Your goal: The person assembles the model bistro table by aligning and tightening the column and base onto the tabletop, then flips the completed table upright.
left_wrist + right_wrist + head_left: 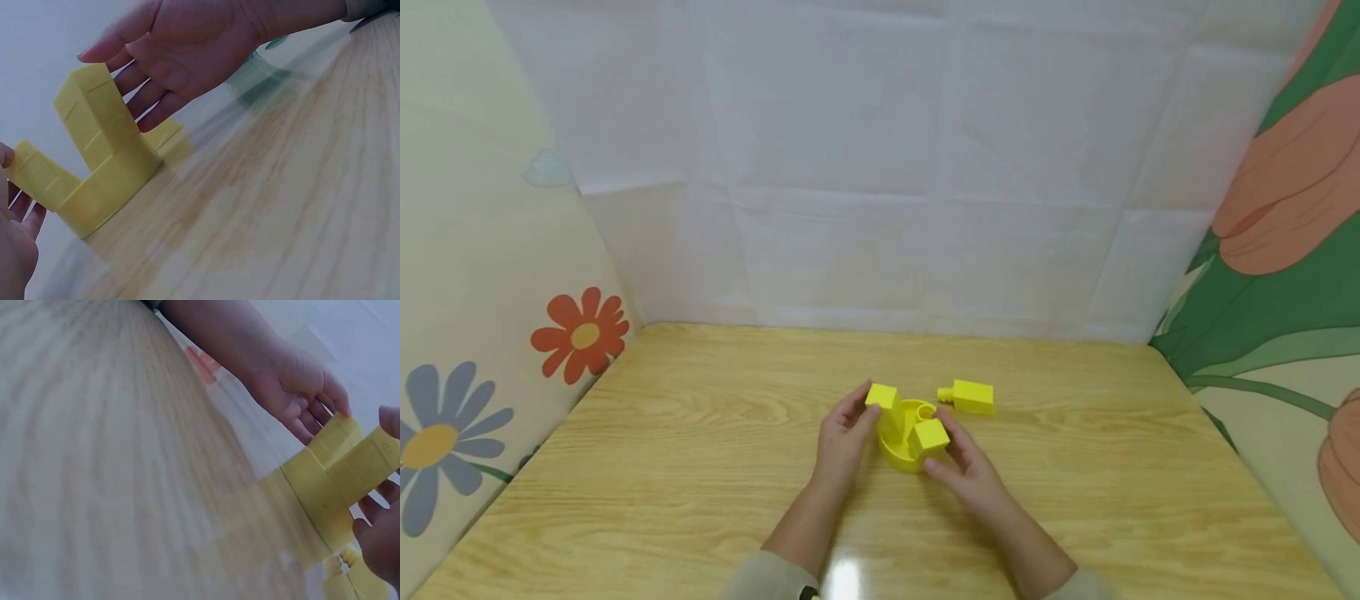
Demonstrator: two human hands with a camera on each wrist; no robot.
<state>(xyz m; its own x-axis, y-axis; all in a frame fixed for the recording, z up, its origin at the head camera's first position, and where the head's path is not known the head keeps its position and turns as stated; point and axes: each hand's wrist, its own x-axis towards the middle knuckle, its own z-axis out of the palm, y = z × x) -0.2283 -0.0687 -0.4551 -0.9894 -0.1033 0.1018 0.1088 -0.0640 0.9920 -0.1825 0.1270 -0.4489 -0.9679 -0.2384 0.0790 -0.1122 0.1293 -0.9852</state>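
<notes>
A round, shallow yellow base [901, 458] stands on the table with two yellow rectangular blocks upright in it and a small ring-shaped socket between them. My left hand [842, 443] holds the left block [883, 397] near its top, thumb on the near side and fingers along the other. The right block [929, 434] leans outward; my right hand [973, 477] holds it between thumb and fingers. In the left wrist view the left block [97, 119] rises from the base wall [112, 194]. Small raised digits mark the right block [369, 465] in the right wrist view.
Just behind the right hand, another yellow block [973, 397] with a ridged neck lies on its side on the wood-grain table [662, 467]. A white cloth [850, 167] hangs at the table's back edge, with flower-patterned cloth [482, 250] at the sides.
</notes>
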